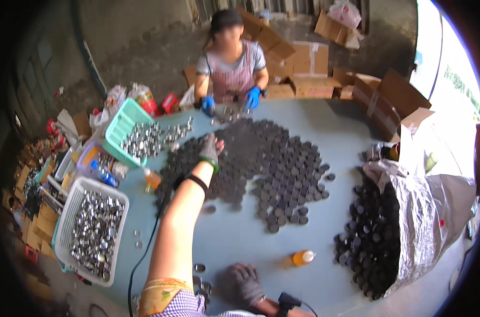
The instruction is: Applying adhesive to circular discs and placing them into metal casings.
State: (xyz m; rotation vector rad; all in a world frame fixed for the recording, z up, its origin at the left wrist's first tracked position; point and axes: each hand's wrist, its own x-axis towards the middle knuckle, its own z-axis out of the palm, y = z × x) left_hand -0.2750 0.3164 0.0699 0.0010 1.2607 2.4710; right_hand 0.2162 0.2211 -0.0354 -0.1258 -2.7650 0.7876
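My left hand (211, 149), in a grey glove with bare fingertips, reaches far across the table. It rests over a broad spread of black round caps (290, 182), its fingers stretched out and partly blurred. The caps around it are smeared by motion. Near the front edge my right hand (245, 284), in a grey glove, lies palm down on the tabletop with its fingers loosely apart, gripping nothing visible. A few shiny metal caps (199, 268) lie between it and my left arm. An orange bottle (303, 258) lies to its right.
Opposite, a person in blue gloves (253, 98) handles small metal pieces. White (125, 203) and green (113, 138) baskets of shiny caps stand at left, near another orange bottle (152, 178). A silver sack (417, 227) spills black caps at right. Cardboard boxes (308, 61) stand behind.
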